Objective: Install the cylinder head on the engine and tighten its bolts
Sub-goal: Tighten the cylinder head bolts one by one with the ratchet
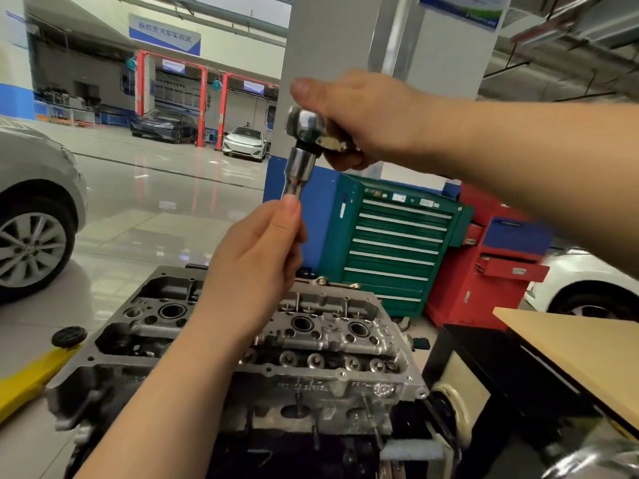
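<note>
two hands work one tool held up in the air. the right hand [363,122] has its grip wrapped around the chrome ratchet [307,127], fingers curled under the head and the thumb lying along the top. one socket [300,165] hangs from the ratchet head, and below it a slim extension bar [292,190] runs down into the left hand [256,257], whose grip pinches the bar between thumb and curled fingers; the bar's lower end is hidden inside the fist. under both hands sits one cylinder head [325,333], lying flat on top of the engine [304,420], its open round bores and valve parts facing up, with the left forearm crossing in front of it. behind it stand two tool cabinets side by side, one green cabinet [390,243] and one red cabinet [491,267]. a tan bench [570,344] edge shows at the right. four cars are parked around the glossy floor [138,209].
</note>
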Available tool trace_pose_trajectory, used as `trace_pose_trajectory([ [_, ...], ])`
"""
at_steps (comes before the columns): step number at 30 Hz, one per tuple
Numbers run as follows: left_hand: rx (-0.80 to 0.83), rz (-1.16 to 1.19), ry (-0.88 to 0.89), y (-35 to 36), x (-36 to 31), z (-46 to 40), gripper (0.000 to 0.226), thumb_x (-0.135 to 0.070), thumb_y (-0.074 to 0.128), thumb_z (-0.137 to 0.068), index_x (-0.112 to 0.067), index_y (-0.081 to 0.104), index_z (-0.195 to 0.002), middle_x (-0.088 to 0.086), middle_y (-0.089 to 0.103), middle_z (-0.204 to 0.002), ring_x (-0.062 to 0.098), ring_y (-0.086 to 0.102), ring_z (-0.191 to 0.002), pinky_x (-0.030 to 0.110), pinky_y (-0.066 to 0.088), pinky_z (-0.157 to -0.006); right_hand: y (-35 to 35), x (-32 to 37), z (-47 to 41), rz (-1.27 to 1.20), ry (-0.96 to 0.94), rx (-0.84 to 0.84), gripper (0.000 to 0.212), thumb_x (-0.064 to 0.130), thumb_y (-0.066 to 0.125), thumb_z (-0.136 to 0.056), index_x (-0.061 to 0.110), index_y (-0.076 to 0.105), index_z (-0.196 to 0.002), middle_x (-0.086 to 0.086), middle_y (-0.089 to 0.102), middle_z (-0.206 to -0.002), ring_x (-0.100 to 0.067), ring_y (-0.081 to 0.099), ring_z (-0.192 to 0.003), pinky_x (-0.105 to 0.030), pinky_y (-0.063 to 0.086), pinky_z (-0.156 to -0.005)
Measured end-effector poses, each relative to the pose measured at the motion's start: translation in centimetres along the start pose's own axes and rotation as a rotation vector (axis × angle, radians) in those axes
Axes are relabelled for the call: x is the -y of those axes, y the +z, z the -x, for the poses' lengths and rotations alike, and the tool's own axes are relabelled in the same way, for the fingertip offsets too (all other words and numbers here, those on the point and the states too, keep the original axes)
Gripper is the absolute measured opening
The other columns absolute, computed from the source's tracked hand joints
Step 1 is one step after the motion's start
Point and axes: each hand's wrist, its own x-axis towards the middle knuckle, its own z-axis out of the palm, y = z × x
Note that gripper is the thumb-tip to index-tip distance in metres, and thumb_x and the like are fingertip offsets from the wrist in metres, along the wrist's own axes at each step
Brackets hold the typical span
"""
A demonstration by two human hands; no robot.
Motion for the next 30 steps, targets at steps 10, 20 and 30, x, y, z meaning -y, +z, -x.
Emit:
trace_pose_trajectory([
  [10, 0.007, -0.356, 0.044, -3.6, -0.9, 1.8, 0.055, -0.064, 0.038, -0.102, -0.017, 0.055, -0.082, -0.005, 0.049, -0.058, 0.007, 0.044, -0.053, 0.027, 0.037, -0.052, 2.9, -0.4, 2.1, -0.151, 0.002, 0.047, 0.057, 0.046, 0.033, -0.112, 0.006, 0.056, -0.078, -0.007, 0.043, -0.056, -0.019, 0.038, -0.051, -0.023, 0.032, -0.046],
  [20, -0.019, -0.799, 0.303, -5.4, -4.9, 4.0, 0.041, -0.074, 0.049, -0.093, -0.037, 0.065, -0.087, -0.015, 0.062, -0.065, 0.007, 0.058, -0.055, 0.027, 0.034, -0.045, 5.5, -2.1, 9.8, -0.757, 0.388, -0.110, 0.061, 0.063, 0.035, -0.106, 0.010, 0.065, -0.099, -0.003, 0.047, -0.057, -0.015, 0.037, -0.044, -0.027, 0.031, -0.043],
  [30, -0.136, -0.397, -0.063, -4.2, -3.2, 3.9, 0.039, -0.056, 0.055, -0.102, -0.024, 0.069, -0.084, 0.001, 0.061, -0.060, 0.009, 0.050, -0.047, 0.029, 0.039, -0.049, 2.4, -12.3, 11.7, -1.026, 0.902, -0.410, 0.061, 0.066, 0.030, -0.106, 0.014, 0.060, -0.094, -0.006, 0.052, -0.061, -0.015, 0.044, -0.042, -0.024, 0.040, -0.039],
])
